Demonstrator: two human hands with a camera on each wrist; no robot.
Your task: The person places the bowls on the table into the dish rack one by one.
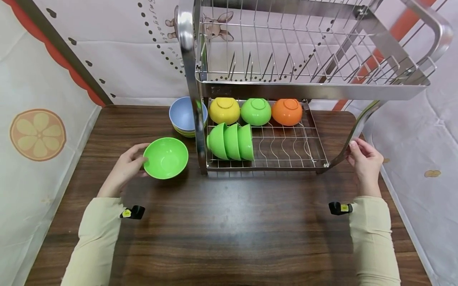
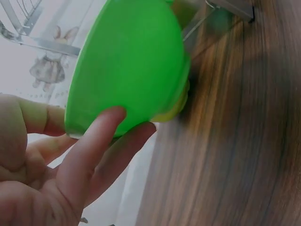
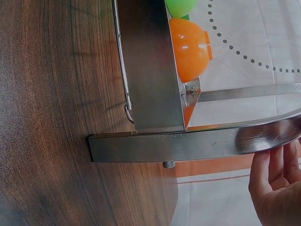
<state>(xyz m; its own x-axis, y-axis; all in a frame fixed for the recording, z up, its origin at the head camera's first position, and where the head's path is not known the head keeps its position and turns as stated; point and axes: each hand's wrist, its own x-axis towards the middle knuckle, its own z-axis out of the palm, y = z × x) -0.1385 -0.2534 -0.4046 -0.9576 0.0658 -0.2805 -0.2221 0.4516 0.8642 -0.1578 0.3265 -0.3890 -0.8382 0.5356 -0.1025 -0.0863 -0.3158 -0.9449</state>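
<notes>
Your left grip (image 1: 127,167), left of centre in the head view, pinches the rim of a green bowl (image 1: 166,158), thumb and fingers on its left edge; the bowl's open side faces up toward the head camera. In the left wrist view its outer wall fills the upper middle, with your fingers at lower left. Your right grip (image 1: 365,161), at the right of the head view, holds the rack's curved side post (image 1: 359,125); in the right wrist view your fingers meet that post at the lower right. Just above and right of the held bowl, a blue bowl (image 1: 182,114) tops a stack beside the rack's left post. The rack (image 1: 315,91) takes up the upper middle and right. On its lower tier, three green bowls (image 1: 231,142) stand on edge at the front left, close together in a row, their openings to the right. Behind them, from left to right, a yellow bowl (image 1: 224,113), another green bowl (image 1: 256,113) and an orange bowl (image 1: 287,113) sit upside down. The brown worktop (image 1: 232,222) spreads across the lower middle, and printed cloth (image 1: 132,71) hangs behind, with a rabbit near the top.
</notes>
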